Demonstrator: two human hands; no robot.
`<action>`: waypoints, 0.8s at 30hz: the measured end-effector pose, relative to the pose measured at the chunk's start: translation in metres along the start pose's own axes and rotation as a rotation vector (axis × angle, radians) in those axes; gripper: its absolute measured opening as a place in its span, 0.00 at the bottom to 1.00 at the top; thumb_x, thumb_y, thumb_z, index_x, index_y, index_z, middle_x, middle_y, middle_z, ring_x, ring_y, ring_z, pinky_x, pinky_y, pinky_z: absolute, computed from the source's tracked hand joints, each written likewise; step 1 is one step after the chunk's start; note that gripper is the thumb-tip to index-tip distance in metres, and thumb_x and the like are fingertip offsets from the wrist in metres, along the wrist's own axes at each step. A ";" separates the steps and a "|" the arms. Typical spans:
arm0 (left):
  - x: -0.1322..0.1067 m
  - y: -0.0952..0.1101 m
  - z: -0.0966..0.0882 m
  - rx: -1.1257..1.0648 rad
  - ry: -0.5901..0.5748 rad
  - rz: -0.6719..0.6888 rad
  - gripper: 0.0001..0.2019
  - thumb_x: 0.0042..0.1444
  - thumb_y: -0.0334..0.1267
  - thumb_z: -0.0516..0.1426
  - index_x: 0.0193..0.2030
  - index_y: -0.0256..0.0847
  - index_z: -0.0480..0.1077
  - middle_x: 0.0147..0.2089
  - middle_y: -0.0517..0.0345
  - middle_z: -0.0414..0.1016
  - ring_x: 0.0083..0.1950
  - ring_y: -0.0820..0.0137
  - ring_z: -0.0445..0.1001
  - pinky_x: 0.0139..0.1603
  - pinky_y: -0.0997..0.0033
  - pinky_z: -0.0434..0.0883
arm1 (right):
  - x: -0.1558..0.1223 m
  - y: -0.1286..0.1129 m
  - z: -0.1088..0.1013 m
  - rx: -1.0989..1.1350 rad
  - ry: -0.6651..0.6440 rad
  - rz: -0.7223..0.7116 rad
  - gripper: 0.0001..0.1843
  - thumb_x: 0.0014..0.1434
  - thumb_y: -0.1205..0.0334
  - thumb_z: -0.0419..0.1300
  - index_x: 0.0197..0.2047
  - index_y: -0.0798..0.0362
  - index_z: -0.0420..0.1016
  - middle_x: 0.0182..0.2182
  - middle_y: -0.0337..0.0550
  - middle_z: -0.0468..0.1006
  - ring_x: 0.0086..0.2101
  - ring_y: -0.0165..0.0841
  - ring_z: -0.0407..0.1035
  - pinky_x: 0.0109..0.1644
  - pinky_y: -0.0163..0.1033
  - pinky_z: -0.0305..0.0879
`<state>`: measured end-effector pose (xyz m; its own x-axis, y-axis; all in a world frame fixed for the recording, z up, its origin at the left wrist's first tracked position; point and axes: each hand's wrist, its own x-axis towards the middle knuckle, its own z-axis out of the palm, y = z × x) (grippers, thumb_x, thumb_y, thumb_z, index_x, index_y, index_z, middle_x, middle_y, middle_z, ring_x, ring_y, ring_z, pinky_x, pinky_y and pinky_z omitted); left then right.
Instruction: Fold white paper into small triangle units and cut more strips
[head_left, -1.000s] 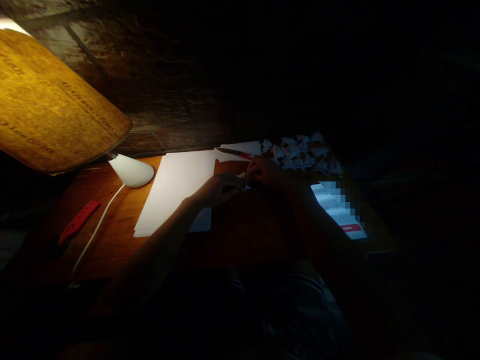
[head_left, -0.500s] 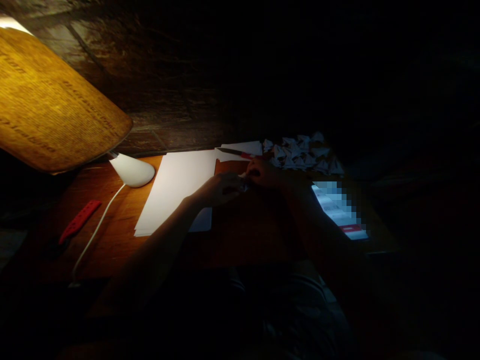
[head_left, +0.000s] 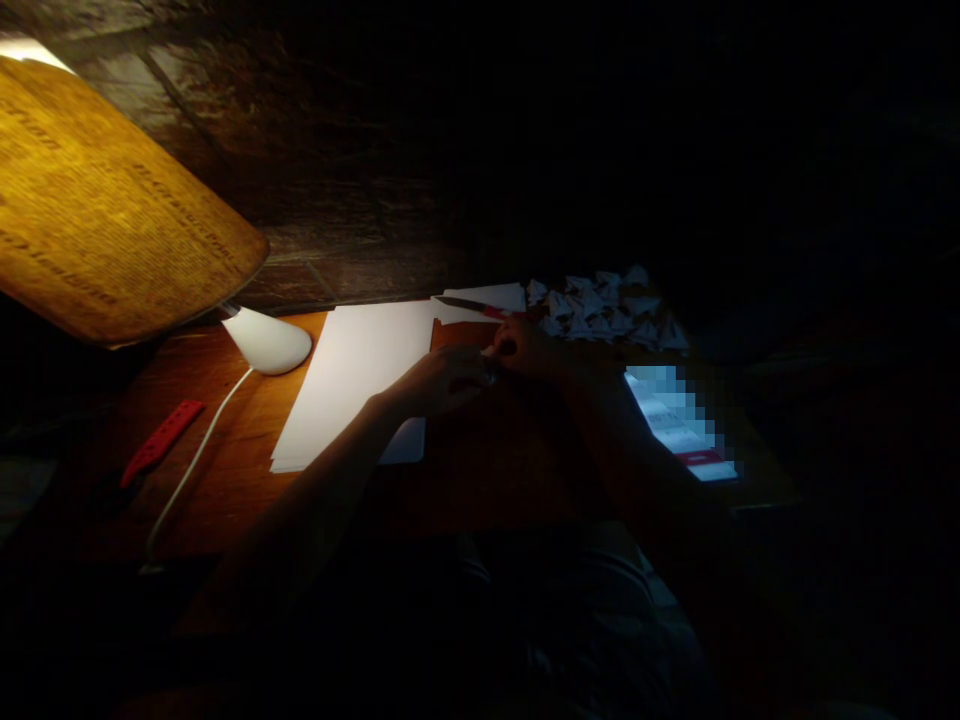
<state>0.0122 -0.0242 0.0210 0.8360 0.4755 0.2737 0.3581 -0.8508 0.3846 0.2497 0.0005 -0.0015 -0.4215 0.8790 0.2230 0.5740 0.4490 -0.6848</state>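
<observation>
My left hand [head_left: 448,378] and my right hand [head_left: 521,345] meet above the middle of the table. Between their closed fingers is a small piece of white paper [head_left: 490,372], mostly hidden by the fingers and in shadow. Just behind my right hand lies a knife [head_left: 469,305] with a dark blade and a red handle, resting on white paper. A stack of white paper sheets [head_left: 367,370] lies under and to the left of my left wrist. Beyond my right hand sit several small folded paper pieces [head_left: 592,310] in a dim cluster.
A lamp with a printed yellow shade [head_left: 120,210] and white base [head_left: 270,342] stands at the left, its cable [head_left: 199,445] running forward. A red-handled tool [head_left: 163,440] lies near it. A lit phone or tablet screen [head_left: 675,420] is by my right forearm. The wooden table [head_left: 480,490] is dark.
Both hands stay together at the same spot, with small finger movements around the paper. The view has shifted very slightly; the other things lie as before.
</observation>
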 end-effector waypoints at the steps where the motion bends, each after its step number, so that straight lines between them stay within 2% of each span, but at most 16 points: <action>1: 0.000 0.000 0.000 0.004 -0.002 0.003 0.10 0.65 0.35 0.61 0.48 0.45 0.82 0.52 0.51 0.82 0.53 0.61 0.81 0.55 0.57 0.78 | 0.000 0.000 0.000 0.003 -0.003 -0.001 0.06 0.56 0.66 0.71 0.30 0.54 0.78 0.41 0.48 0.78 0.40 0.37 0.72 0.47 0.43 0.70; 13: -0.001 0.006 -0.004 0.067 -0.018 -0.015 0.11 0.64 0.35 0.61 0.50 0.47 0.82 0.54 0.51 0.80 0.54 0.59 0.80 0.55 0.56 0.78 | 0.002 0.004 -0.001 -0.009 0.002 -0.005 0.06 0.54 0.67 0.71 0.31 0.52 0.77 0.40 0.47 0.80 0.41 0.38 0.74 0.48 0.45 0.71; 20: -0.001 0.001 -0.002 0.043 -0.005 0.030 0.11 0.63 0.35 0.61 0.50 0.46 0.81 0.55 0.51 0.84 0.57 0.57 0.82 0.59 0.52 0.78 | 0.002 -0.003 -0.002 -0.019 -0.008 0.063 0.06 0.55 0.68 0.71 0.30 0.53 0.79 0.41 0.49 0.81 0.42 0.38 0.74 0.48 0.44 0.71; 24: -0.001 0.005 -0.005 0.013 0.002 0.006 0.16 0.61 0.35 0.62 0.55 0.46 0.80 0.55 0.51 0.85 0.56 0.57 0.83 0.59 0.52 0.79 | 0.001 -0.003 -0.001 -0.023 0.005 0.043 0.05 0.55 0.68 0.71 0.29 0.53 0.80 0.40 0.48 0.82 0.41 0.38 0.74 0.47 0.43 0.71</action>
<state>0.0114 -0.0276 0.0271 0.8372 0.4707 0.2783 0.3581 -0.8566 0.3716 0.2485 0.0008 0.0017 -0.3924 0.8984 0.1970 0.6079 0.4141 -0.6775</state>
